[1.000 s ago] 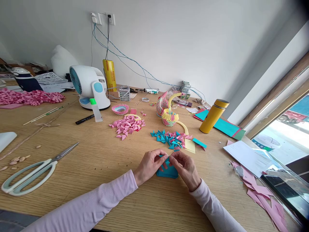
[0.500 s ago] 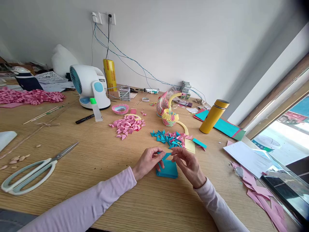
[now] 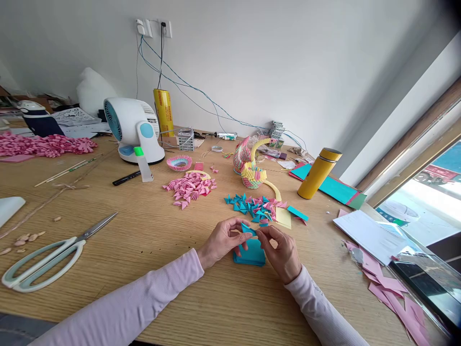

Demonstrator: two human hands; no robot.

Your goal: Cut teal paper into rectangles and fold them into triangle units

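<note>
My left hand (image 3: pixel 227 240) pinches a small folded piece of blue paper (image 3: pixel 248 229) between thumb and fingers. On the paper's other end, my right hand (image 3: pixel 280 250) closes with its thumb and index finger. Just under both hands, a stack of blue paper rectangles (image 3: pixel 252 254) lies on the wooden table. Beyond the fingers spreads a pile of folded blue triangles (image 3: pixel 243 204), mixed with pink ones on its right side. A pale yellow paper (image 3: pixel 284 218) lies beside that pile.
Pink folded pieces (image 3: pixel 190 187) are heaped farther left. Large scissors (image 3: pixel 54 254) lie on the left, a fan (image 3: pixel 133 127) behind them. A yellow bottle (image 3: pixel 319 174) stands at the right, near papers (image 3: pixel 370 238) and a phone (image 3: pixel 425 288). Paper figures (image 3: pixel 252 175) sit at the back.
My right hand has come down and left, its thumb and index finger closing on the blue paper. The left hand has barely moved and keeps its pinch.
</note>
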